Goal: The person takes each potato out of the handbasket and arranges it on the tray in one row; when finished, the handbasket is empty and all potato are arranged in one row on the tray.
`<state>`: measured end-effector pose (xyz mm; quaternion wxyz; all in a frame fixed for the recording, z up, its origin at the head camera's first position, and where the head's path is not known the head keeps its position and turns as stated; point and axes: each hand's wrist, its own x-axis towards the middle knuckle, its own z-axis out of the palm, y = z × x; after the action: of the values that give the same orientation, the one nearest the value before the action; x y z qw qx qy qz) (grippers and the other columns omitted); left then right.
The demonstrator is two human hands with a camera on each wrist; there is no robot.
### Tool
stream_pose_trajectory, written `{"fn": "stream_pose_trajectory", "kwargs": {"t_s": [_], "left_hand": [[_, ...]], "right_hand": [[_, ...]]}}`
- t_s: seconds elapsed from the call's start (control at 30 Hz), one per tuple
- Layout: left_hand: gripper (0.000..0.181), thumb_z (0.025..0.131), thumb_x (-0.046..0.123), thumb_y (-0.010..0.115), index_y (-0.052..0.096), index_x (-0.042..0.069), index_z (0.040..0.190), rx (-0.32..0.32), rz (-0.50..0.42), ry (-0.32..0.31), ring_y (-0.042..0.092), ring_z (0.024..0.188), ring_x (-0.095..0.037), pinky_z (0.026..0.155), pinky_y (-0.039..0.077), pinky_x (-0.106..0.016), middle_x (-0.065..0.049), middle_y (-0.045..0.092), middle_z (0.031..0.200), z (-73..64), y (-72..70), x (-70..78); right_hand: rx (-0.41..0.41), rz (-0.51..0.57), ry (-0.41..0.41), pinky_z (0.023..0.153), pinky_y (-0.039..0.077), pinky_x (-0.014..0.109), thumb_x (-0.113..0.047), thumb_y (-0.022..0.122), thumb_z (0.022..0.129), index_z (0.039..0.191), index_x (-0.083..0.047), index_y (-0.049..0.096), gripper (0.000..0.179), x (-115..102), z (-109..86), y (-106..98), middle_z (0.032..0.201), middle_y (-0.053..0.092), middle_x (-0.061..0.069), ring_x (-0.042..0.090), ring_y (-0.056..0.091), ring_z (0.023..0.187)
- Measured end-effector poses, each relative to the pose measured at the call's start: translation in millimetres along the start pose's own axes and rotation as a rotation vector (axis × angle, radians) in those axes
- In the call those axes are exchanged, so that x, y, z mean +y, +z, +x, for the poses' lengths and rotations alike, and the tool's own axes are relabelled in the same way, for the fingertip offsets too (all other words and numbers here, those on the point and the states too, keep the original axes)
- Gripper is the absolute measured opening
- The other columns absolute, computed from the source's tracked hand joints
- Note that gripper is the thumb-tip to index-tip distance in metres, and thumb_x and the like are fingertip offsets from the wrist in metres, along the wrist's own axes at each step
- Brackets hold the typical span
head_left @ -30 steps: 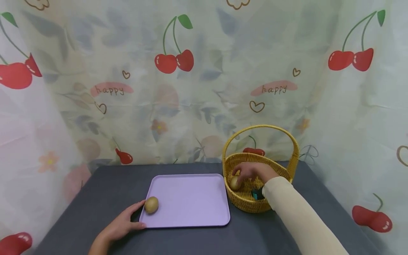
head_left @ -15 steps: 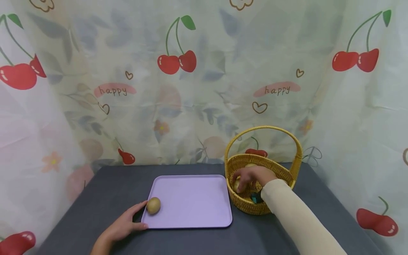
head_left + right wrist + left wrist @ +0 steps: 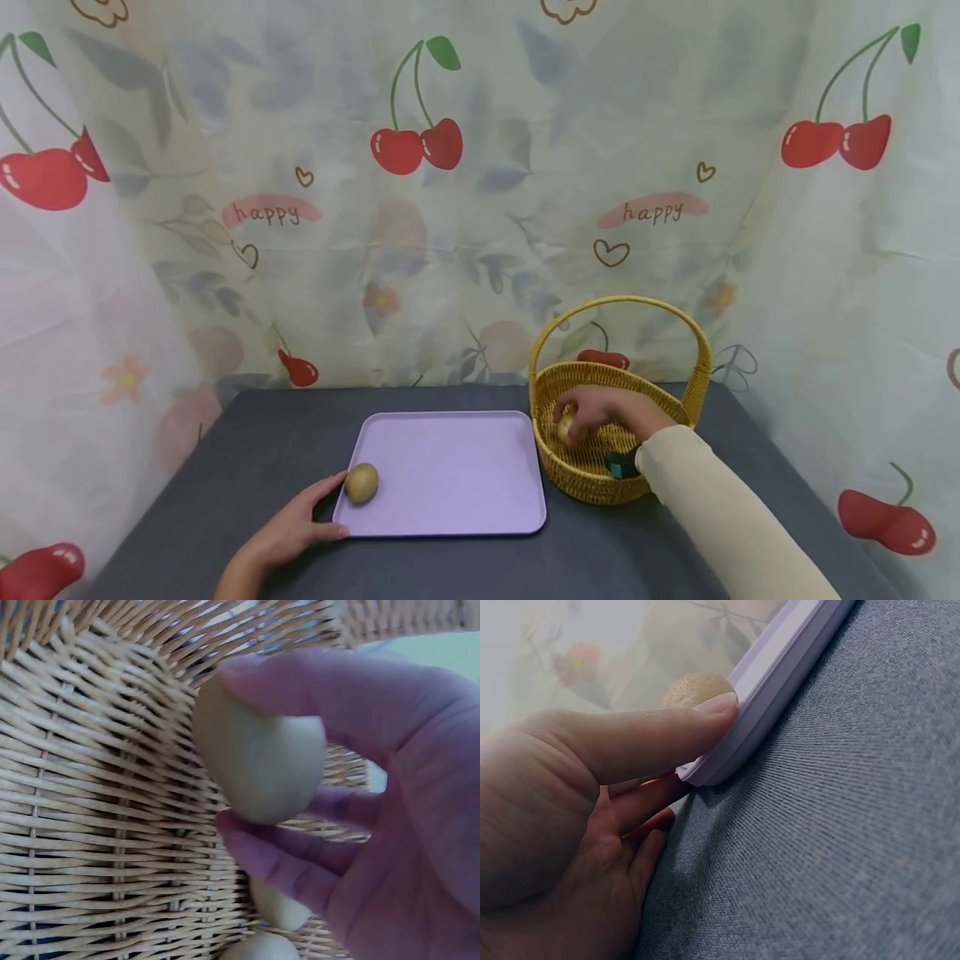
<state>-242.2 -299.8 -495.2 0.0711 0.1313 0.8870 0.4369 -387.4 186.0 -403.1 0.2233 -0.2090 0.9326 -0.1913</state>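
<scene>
My left hand (image 3: 288, 527) grips the near left corner of a lilac tray (image 3: 457, 471), its thumb along the rim in the left wrist view. One brown potato (image 3: 362, 483) lies on the tray beside my fingertips. Inside a wicker basket (image 3: 588, 490), my right hand (image 3: 606, 410) pinches a pale potato (image 3: 262, 765) between thumb and fingers. Below that hand, a second potato (image 3: 281, 904) and a third potato (image 3: 262, 949) show in the right wrist view, partly covered or cut off.
The basket stands against the tray's right side, its tall arched handle (image 3: 622, 298) rising over my right hand. Both rest on a dark grey cloth-covered table (image 3: 285, 433). A curtain printed with cherries (image 3: 487, 208) hangs behind and at both sides.
My right hand has shifted slightly right within the basket, with a potato now pinched in its fingers. The left hand keeps its place at the tray corner. The head view has shifted slightly.
</scene>
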Motion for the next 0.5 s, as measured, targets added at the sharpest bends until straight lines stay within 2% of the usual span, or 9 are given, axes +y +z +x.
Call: {"fn": "stream_pose_trajectory", "kwargs": {"t_s": [0.13, 0.27, 0.5], "left_hand": [[0.082, 0.079, 0.02, 0.08, 0.038, -0.006, 0.145, 0.006, 0.002, -0.002, 0.03, 0.134, -0.05, 0.106, 0.021, -0.065, -0.032, 0.037, 0.145, 0.1, 0.3, -1.1], [0.082, 0.079, 0.019, 0.08, 0.038, -0.006, 0.145, 0.01, -0.001, -0.002, 0.03, 0.134, -0.05, 0.106, 0.021, -0.065, -0.032, 0.037, 0.145, 0.0, 0.7, -0.8], [0.082, 0.079, 0.019, 0.08, 0.039, -0.006, 0.144, 0.009, 0.009, 0.019, 0.031, 0.134, -0.049, 0.106, 0.022, -0.064, -0.03, 0.039, 0.144, 0.0, 0.3, -0.8]], "right_hand": [[0.102, -0.023, -0.126, 0.075, 0.045, 0.035, -0.027, 0.082, 0.073, 0.113, -0.014, 0.066, 0.045, -1, -7.5, -5, 0.099, 0.058, 0.002, 0.02, 0.052, 0.087], [0.187, 0.007, -0.251, 0.075, 0.046, 0.035, -0.029, 0.08, 0.075, 0.116, -0.01, 0.064, 0.048, -2, -18.2, -6, 0.103, 0.059, 0.002, 0.019, 0.053, 0.087], [0.33, 0.083, -0.354, 0.071, 0.049, 0.034, -0.029, 0.079, 0.078, 0.119, -0.012, 0.059, 0.048, -8, -37.9, 1, 0.109, 0.057, 0.002, 0.018, 0.055, 0.087]]}}
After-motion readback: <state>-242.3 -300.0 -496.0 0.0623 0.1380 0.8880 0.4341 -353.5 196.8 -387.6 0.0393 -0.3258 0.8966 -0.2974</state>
